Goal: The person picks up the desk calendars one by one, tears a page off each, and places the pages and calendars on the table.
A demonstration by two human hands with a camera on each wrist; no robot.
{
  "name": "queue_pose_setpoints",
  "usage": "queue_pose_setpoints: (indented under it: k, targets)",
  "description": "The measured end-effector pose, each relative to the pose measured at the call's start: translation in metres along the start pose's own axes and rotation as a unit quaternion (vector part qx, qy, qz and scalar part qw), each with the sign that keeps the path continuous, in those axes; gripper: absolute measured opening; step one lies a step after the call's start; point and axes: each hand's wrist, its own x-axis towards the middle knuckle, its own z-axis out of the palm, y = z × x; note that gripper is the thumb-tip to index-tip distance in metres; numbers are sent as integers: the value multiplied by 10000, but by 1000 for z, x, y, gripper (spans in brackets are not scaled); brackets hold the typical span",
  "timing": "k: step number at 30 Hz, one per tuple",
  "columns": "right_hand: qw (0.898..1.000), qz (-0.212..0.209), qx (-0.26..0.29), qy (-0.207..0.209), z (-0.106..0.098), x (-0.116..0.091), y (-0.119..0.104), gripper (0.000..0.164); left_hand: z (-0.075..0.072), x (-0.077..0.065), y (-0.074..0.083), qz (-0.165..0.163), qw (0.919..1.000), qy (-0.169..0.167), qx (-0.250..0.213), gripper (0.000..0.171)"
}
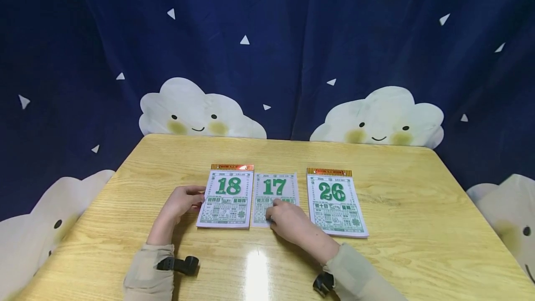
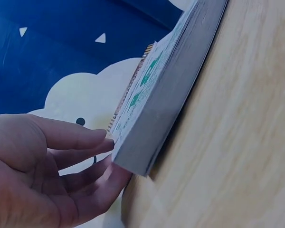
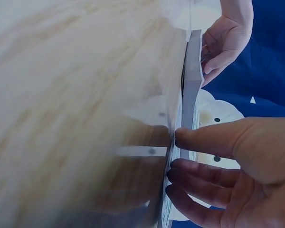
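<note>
A thick tear-off calendar (image 1: 225, 201) showing a green 18 lies on the table, with an orange-red strip along its top. At its left side is my left hand (image 1: 181, 202); in the left wrist view its fingertips touch the edge of the page block (image 2: 156, 109). Beside the calendar lies a single thin sheet (image 1: 276, 186) printed with a green 17. My right hand (image 1: 289, 221) rests its fingertips on that sheet's lower part, covering some of the print. The right wrist view shows its fingers (image 3: 204, 173) spread against the paper, nearly flat to the table.
Right of the sheet lies another calendar (image 1: 336, 203) showing a green 26, its lower left close to my right wrist. The wooden table (image 1: 418, 199) ends at a dark blue curtain (image 1: 276, 22) with smiling clouds. Black straps with small cameras (image 1: 191, 265) sit on both wrists.
</note>
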Motion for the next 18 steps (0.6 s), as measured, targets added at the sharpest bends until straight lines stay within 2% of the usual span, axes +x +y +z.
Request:
queue_pose_setpoints:
  k: [5,10,14,18]
  targets:
    - [9998,-9,206,-84,-1,-1,-1,11,-1,1,0,15,9998,68,-190,38]
    - [9994,95,329,-52,-5,-3,3,13,-1,0,6,48,9987,397,-306,37]
    - [9981,315,516,-64,-9,-5,9,16,2,2,13,205,9976,557,-357,36]
    - [9945,633,819,-151,-15,-8,17,18,10,4,20,311,9974,532,-375,35]
